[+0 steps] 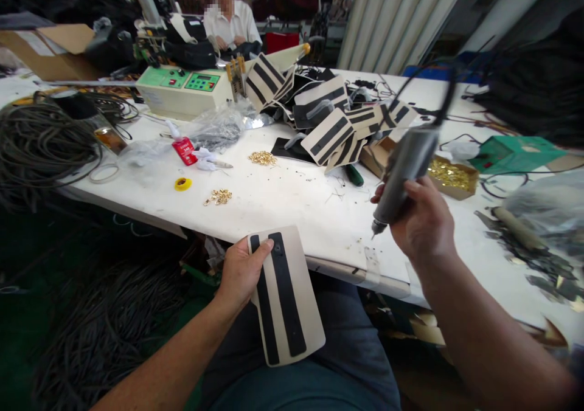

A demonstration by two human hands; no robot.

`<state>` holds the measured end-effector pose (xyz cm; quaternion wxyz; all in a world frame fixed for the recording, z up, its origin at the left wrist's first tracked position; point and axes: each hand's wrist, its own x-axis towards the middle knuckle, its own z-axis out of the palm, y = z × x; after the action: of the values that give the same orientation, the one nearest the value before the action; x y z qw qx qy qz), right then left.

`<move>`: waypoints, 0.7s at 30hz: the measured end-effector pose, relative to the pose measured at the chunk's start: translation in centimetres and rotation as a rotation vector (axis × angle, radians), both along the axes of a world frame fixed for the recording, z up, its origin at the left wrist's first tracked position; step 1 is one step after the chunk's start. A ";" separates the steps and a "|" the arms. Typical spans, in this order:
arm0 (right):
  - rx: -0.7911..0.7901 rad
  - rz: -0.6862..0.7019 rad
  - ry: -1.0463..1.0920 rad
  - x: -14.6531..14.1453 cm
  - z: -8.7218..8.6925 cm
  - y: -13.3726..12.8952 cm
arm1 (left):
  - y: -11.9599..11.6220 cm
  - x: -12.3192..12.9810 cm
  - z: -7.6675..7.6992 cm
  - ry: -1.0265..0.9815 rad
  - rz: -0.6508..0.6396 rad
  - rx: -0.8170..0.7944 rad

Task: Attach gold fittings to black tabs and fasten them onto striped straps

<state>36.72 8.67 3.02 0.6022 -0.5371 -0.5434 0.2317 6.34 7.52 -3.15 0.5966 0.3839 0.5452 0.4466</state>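
My left hand grips the upper left edge of a beige panel with two black strips, its thumb on top near a small round fitting on one strip. The panel is tilted over my lap at the table's front edge. In my right hand is a grey cylindrical power tool, its thin tip pointing down above the white table and a cable rising from its top. Small gold metal parts lie in two piles, one nearer and one farther.
Striped panels are heaped at the back middle. A box of gold parts stands right, beside a green box. Left are a red bottle, yellow tape roll, control unit and coiled cables. A person sits opposite.
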 end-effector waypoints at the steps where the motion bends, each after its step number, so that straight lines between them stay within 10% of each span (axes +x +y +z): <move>1: 0.019 0.009 0.255 -1.9 0.9 -0.7 | 0.0 0.2 0.1 0.012 -0.007 0.012; 8: 0.259 0.145 0.666 -12.5 2.4 -2.7 | 0.1 1.6 0.9 0.118 -0.083 0.123; 21: 0.357 0.137 0.531 -14.3 -1.1 -1.3 | -0.1 2.0 2.0 0.125 -0.138 0.126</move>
<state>22.40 7.36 1.90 0.7905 -0.3058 -0.4343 0.3049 8.35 7.39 -1.11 0.5653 0.4843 0.5247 0.4130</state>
